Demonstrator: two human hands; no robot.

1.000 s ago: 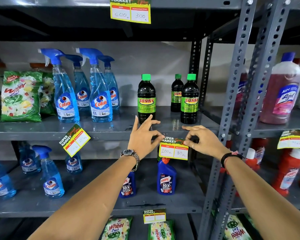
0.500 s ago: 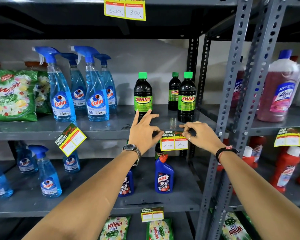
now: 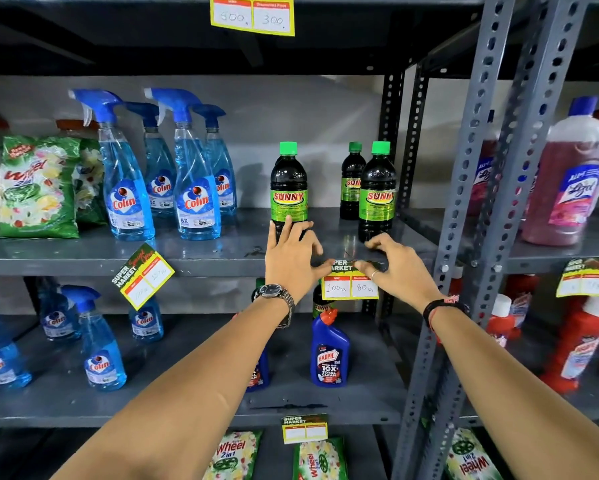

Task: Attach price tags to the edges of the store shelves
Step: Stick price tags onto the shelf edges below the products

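A yellow price tag marked 100 and 80 hangs at the front edge of the grey middle shelf, below the dark Sunny bottles. My left hand pinches the tag's top left corner against the shelf edge, its other fingers spread over the shelf. The top right corner is pressed by the thumb and fingers of my right hand. The tag's green header lies along the edge, partly hidden by my fingers.
A tilted tag hangs further left under the blue Colin spray bottles. More tags sit on the top shelf, the lower shelf and the right rack. A perforated grey upright stands right of my hands.
The tag has moved up from below the shelf edge to lie against it. Both hands rose with it, and the fingers now press its top corners.
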